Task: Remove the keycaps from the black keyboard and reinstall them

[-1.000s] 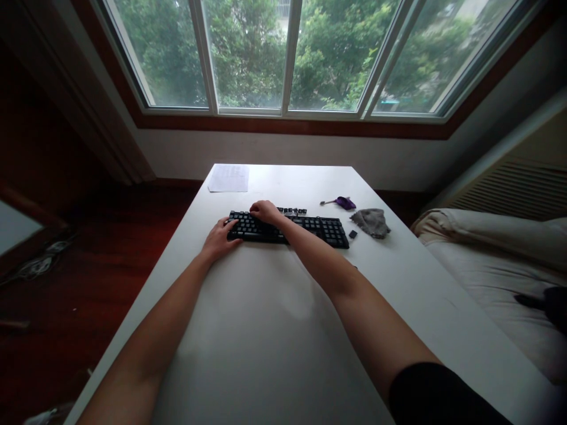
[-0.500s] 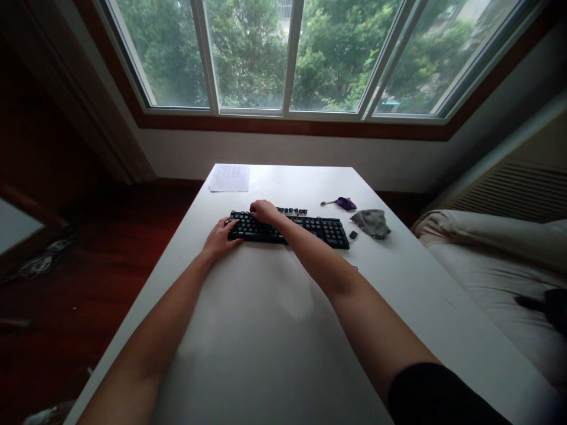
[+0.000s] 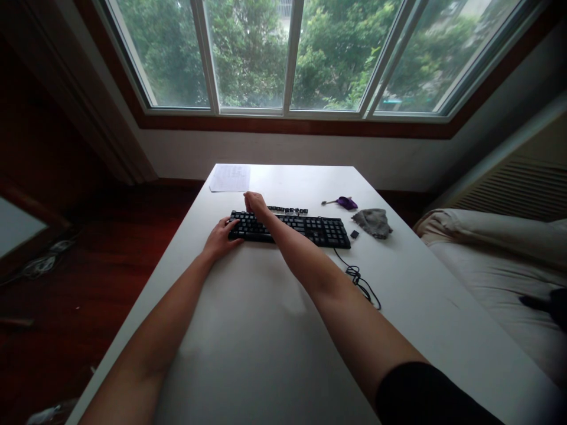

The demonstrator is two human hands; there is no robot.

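A black keyboard (image 3: pixel 310 230) lies across the white table (image 3: pixel 266 336). My left hand (image 3: pixel 220 237) grips its left end, thumb on the top keys and fingers curled at the side. My right hand (image 3: pixel 254 203) hovers over the keyboard's back left corner, fingers bunched in a pinch; what they hold is too small to make out. A row of loose black keycaps (image 3: pixel 287 209) lies just behind the keyboard. One more keycap (image 3: pixel 354 234) sits off its right end. The keyboard's black cable (image 3: pixel 359 280) curls on the table beside my right forearm.
A grey cloth (image 3: pixel 372 222) and a purple tool (image 3: pixel 345 203) lie at the right of the table. A sheet of paper (image 3: pixel 230 177) rests at the far left corner. A bed (image 3: pixel 496 265) stands to the right, dark wooden floor to the left, a wide window ahead.
My right hand has lifted off the keys and drawn back-left with its fingers pinched. My forearm shifted left, uncovering the cable. The left hand has stayed put.
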